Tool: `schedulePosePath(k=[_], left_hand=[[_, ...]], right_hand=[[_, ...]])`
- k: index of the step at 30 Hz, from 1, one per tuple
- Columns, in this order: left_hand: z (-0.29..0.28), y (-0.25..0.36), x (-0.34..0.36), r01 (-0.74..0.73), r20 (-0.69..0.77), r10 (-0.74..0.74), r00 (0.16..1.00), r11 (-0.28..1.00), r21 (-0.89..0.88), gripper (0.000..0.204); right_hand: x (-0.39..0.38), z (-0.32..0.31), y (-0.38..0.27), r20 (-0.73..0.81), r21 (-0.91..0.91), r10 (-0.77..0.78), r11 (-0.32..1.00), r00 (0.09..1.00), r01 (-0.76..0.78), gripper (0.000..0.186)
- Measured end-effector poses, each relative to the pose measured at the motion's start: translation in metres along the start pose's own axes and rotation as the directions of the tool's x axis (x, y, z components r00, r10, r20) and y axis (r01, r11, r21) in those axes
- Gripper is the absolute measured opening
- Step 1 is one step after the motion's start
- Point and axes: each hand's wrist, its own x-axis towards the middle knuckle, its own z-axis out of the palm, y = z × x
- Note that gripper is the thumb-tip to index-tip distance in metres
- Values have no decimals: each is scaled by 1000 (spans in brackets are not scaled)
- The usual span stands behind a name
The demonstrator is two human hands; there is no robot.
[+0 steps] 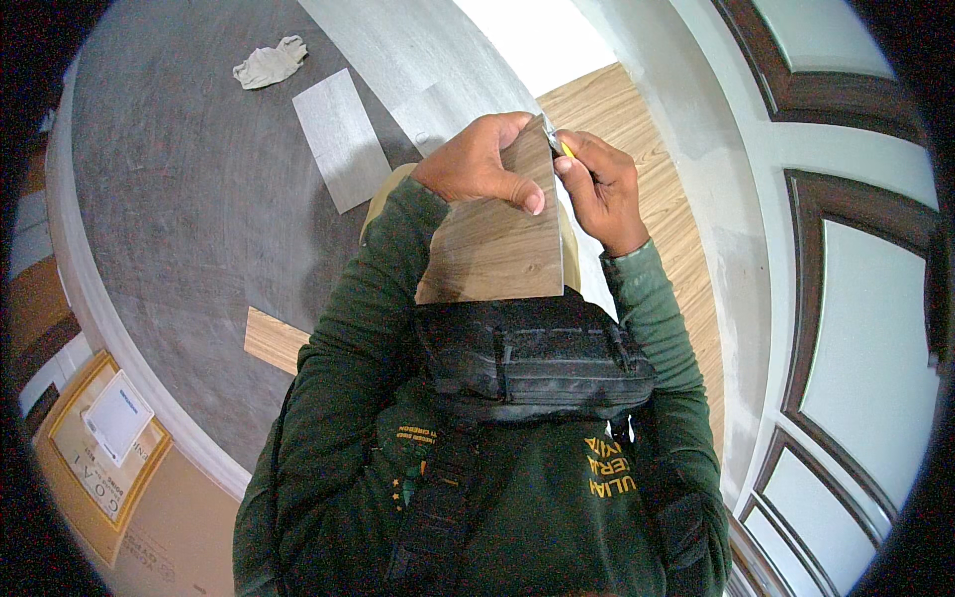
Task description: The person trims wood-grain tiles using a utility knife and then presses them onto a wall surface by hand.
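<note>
In front of my chest, my left hand (482, 164) grips a brown wood-look vinyl plank piece (497, 254), thumb across its face and fingers at the upper edge. A white sheet (594, 274), looking like backing paper, shows along the plank's right side. My right hand (607, 189) is closed around a small yellow-handled cutter (567, 150) near the plank's upper right corner. The tip of the cutter meets the plank's edge there, but its exact contact is too small to tell.
Light wood-look flooring (647, 149) runs along the right wall. On the dark grey floor (199, 199) lie a crumpled cloth (270, 62), a grey plank piece (343, 144) and a wood-look offcut (273, 338). A black bag (537, 363) hangs at my chest; a gold picture frame (126, 497) stands lower left.
</note>
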Motion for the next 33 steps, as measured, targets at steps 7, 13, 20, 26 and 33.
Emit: schedulePosePath(k=[7,13,20,26,33], left_hand=[[0,3,-1,47,-10,-47,999,999,-10,62],[-1,-2,0,44,-11,-45,999,999,-28,70],[2,-2,1,18,-18,-17,1000,996,86,71],[-8,10,-4,51,-78,-48,996,998,48,74],[-1,-3,6,63,-88,-54,995,992,107,88]], right_hand=[[4,3,5,-6,-31,28,999,1000,-28,21],[8,6,16,-36,-10,21,1000,999,-21,21],[10,-9,41,-132,133,338,938,932,-322,29],[-10,-31,-13,-84,180,235,959,968,-217,31],[-24,-53,-38,185,-6,128,992,974,-130,32]])
